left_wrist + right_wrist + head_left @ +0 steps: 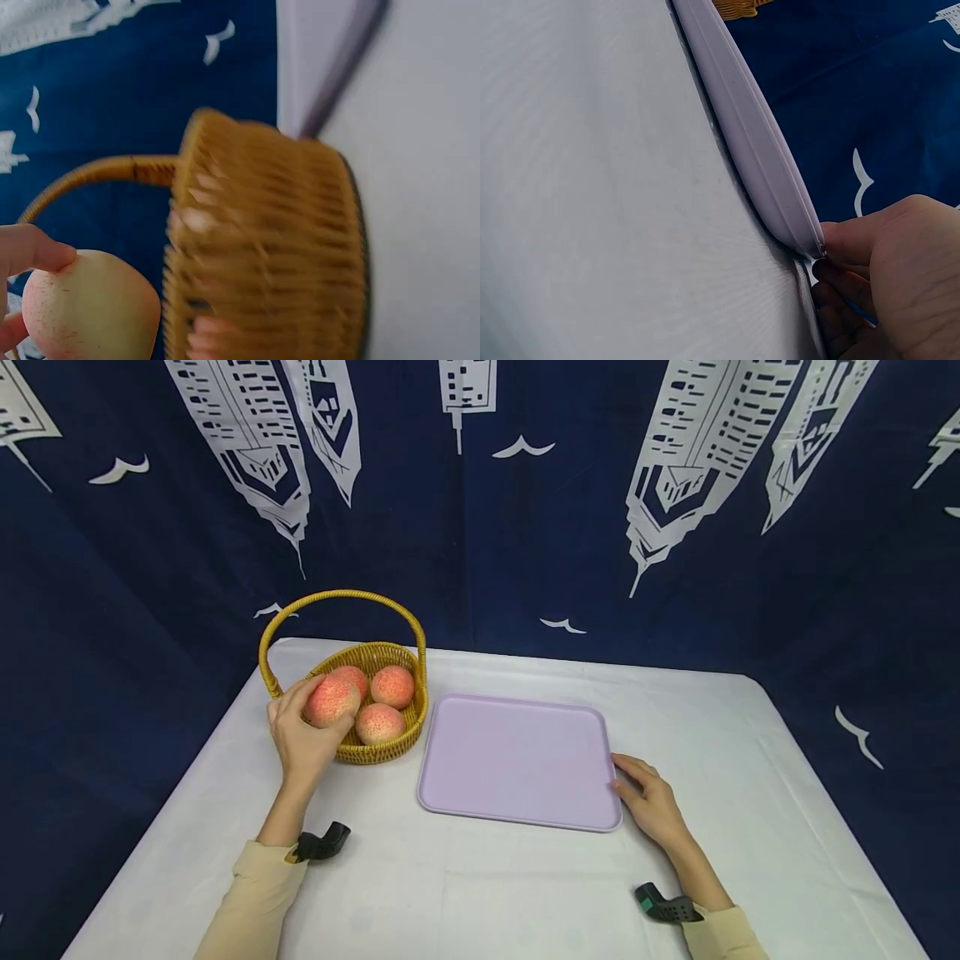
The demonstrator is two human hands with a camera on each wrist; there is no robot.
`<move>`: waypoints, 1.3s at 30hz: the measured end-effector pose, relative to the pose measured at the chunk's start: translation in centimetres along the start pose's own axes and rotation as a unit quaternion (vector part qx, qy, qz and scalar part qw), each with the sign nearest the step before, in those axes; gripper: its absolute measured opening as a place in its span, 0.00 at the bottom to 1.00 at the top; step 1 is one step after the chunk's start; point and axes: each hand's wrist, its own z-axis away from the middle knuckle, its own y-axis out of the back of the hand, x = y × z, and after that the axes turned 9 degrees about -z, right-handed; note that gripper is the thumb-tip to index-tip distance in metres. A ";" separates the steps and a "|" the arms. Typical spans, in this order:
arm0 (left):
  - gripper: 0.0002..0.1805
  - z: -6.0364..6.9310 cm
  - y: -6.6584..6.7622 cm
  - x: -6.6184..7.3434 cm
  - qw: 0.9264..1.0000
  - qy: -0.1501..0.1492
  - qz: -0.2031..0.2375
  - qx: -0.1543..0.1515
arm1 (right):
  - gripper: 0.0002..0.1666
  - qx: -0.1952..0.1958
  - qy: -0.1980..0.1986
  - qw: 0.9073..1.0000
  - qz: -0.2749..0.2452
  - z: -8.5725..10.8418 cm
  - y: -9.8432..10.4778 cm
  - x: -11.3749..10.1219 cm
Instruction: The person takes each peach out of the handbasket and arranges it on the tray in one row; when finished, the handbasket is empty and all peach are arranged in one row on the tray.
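In the head view, my left hand [306,739] holds a pink-speckled peach [333,701] between thumb and fingers over the left side of a wicker basket [371,755]. More peaches lie inside, among them one at the right [392,687] and one at the front [379,723]. The left wrist view has the held peach [97,307] beside the basket wall [270,247], with fingertips [56,255] on it. Thumb and fingertips of my right hand [654,806] touch the right edge of a flat lilac tray [517,760]; the right wrist view gives the thumb [847,240] against its rim [757,142].
The basket's tall arched handle [341,594] rises over it, left of the tray. A white cloth [450,893] covers the table. Behind hangs a dark blue curtain [465,552] with white building and bird prints. Each wrist bears a black device.
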 end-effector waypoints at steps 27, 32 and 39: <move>0.33 7.5 -14.1 13.8 0.961 -0.119 0.108 -0.227 | 0.25 0.001 0.006 1.000 0.010 0.1 0.0 -0.6; 0.32 10.2 -17.8 14.6 0.956 -0.115 0.093 -0.252 | 0.25 0.001 0.002 1.000 0.011 0.2 -0.1 -0.5; 0.31 13.0 -21.2 14.7 0.954 -0.073 0.074 -0.280 | 0.25 0.007 0.015 1.000 0.007 0.2 -0.1 -0.3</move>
